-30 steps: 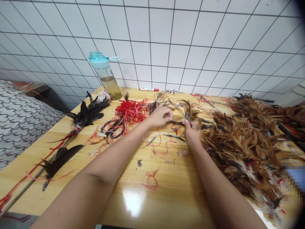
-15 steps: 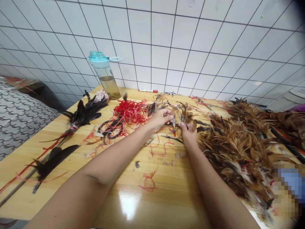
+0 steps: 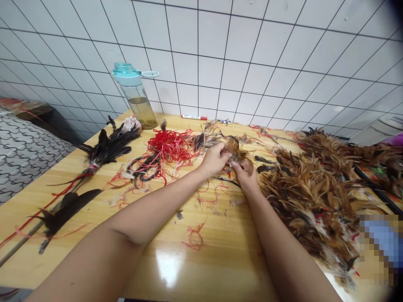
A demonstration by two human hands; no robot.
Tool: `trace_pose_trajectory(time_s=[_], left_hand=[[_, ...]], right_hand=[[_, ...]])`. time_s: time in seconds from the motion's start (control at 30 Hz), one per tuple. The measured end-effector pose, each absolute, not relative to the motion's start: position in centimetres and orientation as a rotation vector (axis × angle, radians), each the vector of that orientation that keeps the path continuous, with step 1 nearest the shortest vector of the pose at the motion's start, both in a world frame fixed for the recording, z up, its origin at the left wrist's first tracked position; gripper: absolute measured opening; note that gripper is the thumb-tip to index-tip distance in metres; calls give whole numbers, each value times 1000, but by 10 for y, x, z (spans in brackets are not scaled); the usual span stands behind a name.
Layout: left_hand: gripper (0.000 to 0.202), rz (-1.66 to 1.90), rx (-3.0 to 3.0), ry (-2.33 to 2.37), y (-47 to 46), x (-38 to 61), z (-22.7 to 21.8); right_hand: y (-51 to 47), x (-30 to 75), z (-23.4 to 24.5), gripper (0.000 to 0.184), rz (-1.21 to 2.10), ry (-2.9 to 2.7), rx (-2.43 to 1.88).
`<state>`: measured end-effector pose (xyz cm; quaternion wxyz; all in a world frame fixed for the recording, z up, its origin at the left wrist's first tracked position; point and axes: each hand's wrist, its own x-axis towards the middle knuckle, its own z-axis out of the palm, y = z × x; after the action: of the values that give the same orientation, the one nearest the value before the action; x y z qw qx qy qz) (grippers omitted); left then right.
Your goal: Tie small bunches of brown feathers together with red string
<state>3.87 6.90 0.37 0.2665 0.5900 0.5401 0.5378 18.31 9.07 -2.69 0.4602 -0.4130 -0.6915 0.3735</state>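
Brown feathers (image 3: 232, 145) are pinched between the thumb and fingers of my left hand (image 3: 216, 159). Close beside it, my right hand (image 3: 246, 174) is closed on another brown feather (image 3: 248, 164). The two hands nearly meet over the table, and the feathers' lower ends are partly hidden by the fingers. Loose small feathers and down (image 3: 220, 133) lie just behind the hands. To the left of my left hand is a tangled heap of red string (image 3: 170, 144). A large pile of brown feathers (image 3: 308, 180) spreads to the right of my right hand.
A bundle of black feathers (image 3: 110, 147) tied to a stick lies at left, near a loose black feather (image 3: 71, 209). A water bottle (image 3: 140, 102) and a red-capped marker (image 3: 194, 117) are at the table's back edge, before a tiled wall (image 3: 214, 63). Red string scraps (image 3: 195, 237) lie in front.
My left hand has brought its brown feathers against my right hand, so the two are now closer together. The view has shifted slightly.
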Motion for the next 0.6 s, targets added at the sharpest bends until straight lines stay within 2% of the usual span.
trace_pose_trajectory(time_s=[0.3, 0.5, 0.6], left_hand=[[12, 1580, 1950, 1520, 60, 42, 10], [14, 1551, 1504, 1443, 65, 39, 9], [7, 1374, 1242, 1398, 68, 38, 8]], right_hand=[[101, 180, -39, 31, 1193, -1715, -955], [98, 181, -39, 39, 1218, -1568, -991], [97, 182, -37, 42, 1222, -1547, -978]])
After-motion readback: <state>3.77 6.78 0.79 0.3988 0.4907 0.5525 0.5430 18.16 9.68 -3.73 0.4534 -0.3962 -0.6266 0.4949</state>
